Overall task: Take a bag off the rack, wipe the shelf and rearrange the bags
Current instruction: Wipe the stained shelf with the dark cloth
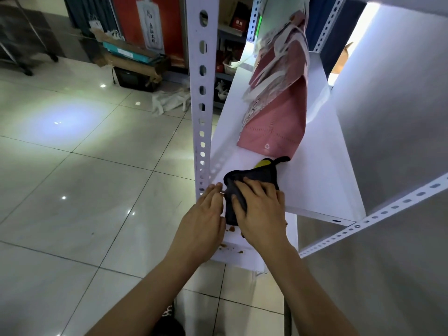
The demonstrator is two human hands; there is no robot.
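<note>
Right hand [260, 204] flat on dark cloth [252, 180] — white shelf [315, 185]; left hand [206, 219] relaxed alongside; pink bags [278, 112] behind.

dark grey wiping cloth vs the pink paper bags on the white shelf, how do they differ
The dark grey wiping cloth lies flat near the white shelf's front end under the right hand; the pink paper bags stand upright in a row farther back, untouched. The cloth is soft, the bags stiff. Both rest on the shelf.
</note>
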